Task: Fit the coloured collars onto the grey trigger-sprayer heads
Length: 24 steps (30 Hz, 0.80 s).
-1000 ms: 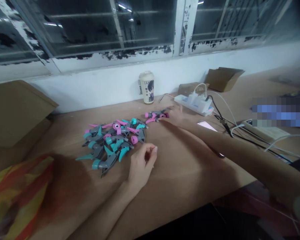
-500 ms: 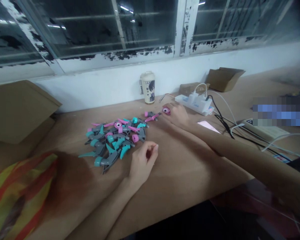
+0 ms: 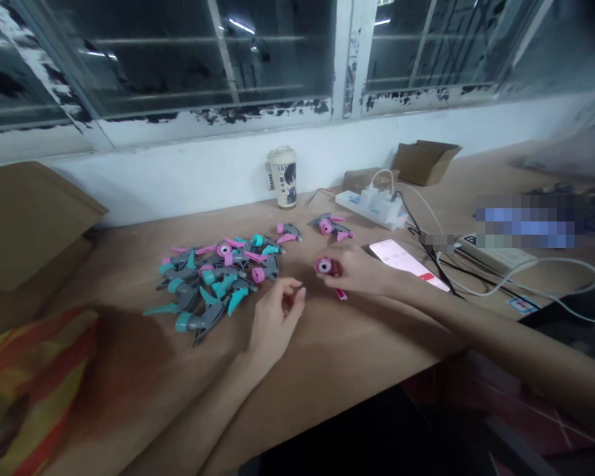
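Note:
My right hand (image 3: pixel 354 270) is closed around a pink-and-grey trigger sprayer head (image 3: pixel 324 266), its round pink collar facing me and a pink tip showing below the fingers. My left hand (image 3: pixel 276 311) rests on the table with its fingers curled and the thumb close to the index finger; nothing shows between them. Just left of it lies a pile of sprayer heads, among them a teal-and-grey one (image 3: pixel 203 320) and a pink-collared one (image 3: pixel 264 270). A single pink-and-grey head (image 3: pixel 290 233) lies behind my left hand. More pink-and-grey heads (image 3: pixel 331 227) sit beyond my right hand.
A lidded cup (image 3: pixel 283 178) stands by the wall. At the right are a power strip (image 3: pixel 369 208) with plugs and cables, a lit phone (image 3: pixel 406 264) and an open cardboard box (image 3: pixel 426 162). On the left are another carton (image 3: pixel 34 225) and a red-yellow bag (image 3: pixel 34 383).
My right hand has moved from the back of the table toward me, holding a pink sprayer head. Pink-and-grey heads now show where it was. My left hand has barely moved.

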Motion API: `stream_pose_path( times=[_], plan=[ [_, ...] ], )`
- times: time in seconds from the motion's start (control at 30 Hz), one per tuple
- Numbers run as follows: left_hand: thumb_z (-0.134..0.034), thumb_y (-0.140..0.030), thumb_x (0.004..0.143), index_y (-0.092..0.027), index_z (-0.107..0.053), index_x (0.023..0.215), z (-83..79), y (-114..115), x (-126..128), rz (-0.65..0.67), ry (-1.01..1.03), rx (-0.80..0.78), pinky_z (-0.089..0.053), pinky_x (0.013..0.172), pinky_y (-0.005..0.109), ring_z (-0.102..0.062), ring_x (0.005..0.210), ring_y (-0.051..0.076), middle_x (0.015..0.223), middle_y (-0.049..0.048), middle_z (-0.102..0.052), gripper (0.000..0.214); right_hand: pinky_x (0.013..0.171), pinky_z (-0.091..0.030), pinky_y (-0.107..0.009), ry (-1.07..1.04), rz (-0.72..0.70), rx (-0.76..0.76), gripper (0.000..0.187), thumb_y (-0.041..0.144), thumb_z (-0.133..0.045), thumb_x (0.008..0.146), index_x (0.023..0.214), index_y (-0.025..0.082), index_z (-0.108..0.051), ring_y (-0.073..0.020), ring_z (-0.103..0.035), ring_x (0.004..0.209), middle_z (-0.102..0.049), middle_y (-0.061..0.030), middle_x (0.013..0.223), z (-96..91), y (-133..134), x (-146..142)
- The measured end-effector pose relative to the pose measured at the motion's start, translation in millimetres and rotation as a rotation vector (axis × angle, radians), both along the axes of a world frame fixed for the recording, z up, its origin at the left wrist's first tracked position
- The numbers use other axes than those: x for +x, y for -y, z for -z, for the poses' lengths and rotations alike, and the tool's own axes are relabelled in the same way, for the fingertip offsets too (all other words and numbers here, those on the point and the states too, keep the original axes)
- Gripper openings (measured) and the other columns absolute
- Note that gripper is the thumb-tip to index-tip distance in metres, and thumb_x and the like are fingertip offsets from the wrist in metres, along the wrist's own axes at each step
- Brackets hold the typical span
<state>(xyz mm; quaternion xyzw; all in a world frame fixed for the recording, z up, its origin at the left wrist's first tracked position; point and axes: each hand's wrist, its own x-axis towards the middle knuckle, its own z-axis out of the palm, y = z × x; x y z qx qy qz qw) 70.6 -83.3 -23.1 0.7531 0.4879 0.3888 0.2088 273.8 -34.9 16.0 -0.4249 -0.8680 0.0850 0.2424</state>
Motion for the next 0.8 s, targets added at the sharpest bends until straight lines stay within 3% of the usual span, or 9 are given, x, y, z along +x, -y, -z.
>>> stream_pose_path(
  times=[0.13, 0.27, 0.47, 0.6, 0.8],
  plan=[
    [-0.048, -0.029, 0.088, -0.021, -0.052, 0.096, 0.5, -0.8, 0.1, -0.008, -0.018, -0.001, -0.046, 0.056, 0.022, -0.059, 0.061, 0.012, 0.076, -0.0008, -0.058, 0.013, 0.072, -0.042, -0.024, 0.080, -0.039, -0.034, 0.023, 0.024, -0.060, 0.072, 0.095, 0.019, -0.065, -0.0156, -0.061, 0.080, -0.068, -0.0033, 0.095, 8.5, -0.5, -10.3],
    [-0.049, -0.026, 0.087, -0.021, -0.052, 0.095, 1.3, -0.9, -0.1, -0.004, -0.038, 0.026, -0.045, 0.056, 0.023, -0.059, 0.061, 0.012, 0.073, -0.0019, -0.057, 0.011, 0.070, -0.043, -0.022, 0.232, 0.023, -0.022, 0.031, 0.031, -0.060, 0.076, 0.106, 0.020, -0.062, -0.0156, -0.062, 0.083, -0.069, -0.0031, 0.097, 9.1, -11.0, -17.2],
    [-0.049, -0.024, 0.086, -0.020, -0.051, 0.096, 2.3, -0.2, 0.0, 0.011, -0.036, 0.037, -0.044, 0.056, 0.022, -0.059, 0.061, 0.011, 0.073, -0.0023, -0.056, 0.011, 0.066, -0.042, -0.027, 0.361, 0.140, 0.019, 0.045, 0.026, -0.054, 0.077, 0.122, 0.019, -0.055, -0.0219, -0.063, 0.082, -0.069, -0.0095, 0.094, 9.3, -73.0, -33.5],
    [-0.049, -0.024, 0.086, -0.020, -0.051, 0.096, 1.3, 0.7, 0.6, 0.004, -0.053, 0.038, -0.044, 0.056, 0.022, -0.058, 0.060, 0.011, 0.072, -0.0026, -0.054, 0.011, 0.069, -0.043, -0.031, 0.440, 0.177, 0.019, 0.043, 0.031, -0.052, 0.078, 0.120, 0.024, -0.058, -0.0257, -0.063, 0.086, -0.067, -0.0110, 0.101, 11.8, -105.6, -46.6],
    [-0.049, -0.024, 0.086, -0.020, -0.051, 0.097, 2.2, 1.1, 0.7, 0.022, -0.056, 0.026, -0.045, 0.056, 0.022, -0.057, 0.060, 0.011, 0.071, -0.0024, -0.055, 0.012, 0.075, -0.041, -0.040, 0.485, 0.227, -0.002, 0.032, 0.031, -0.051, 0.080, 0.108, 0.023, -0.066, -0.0303, -0.061, 0.091, -0.068, -0.0127, 0.098, 11.2, -109.7, -40.8]
  ],
)
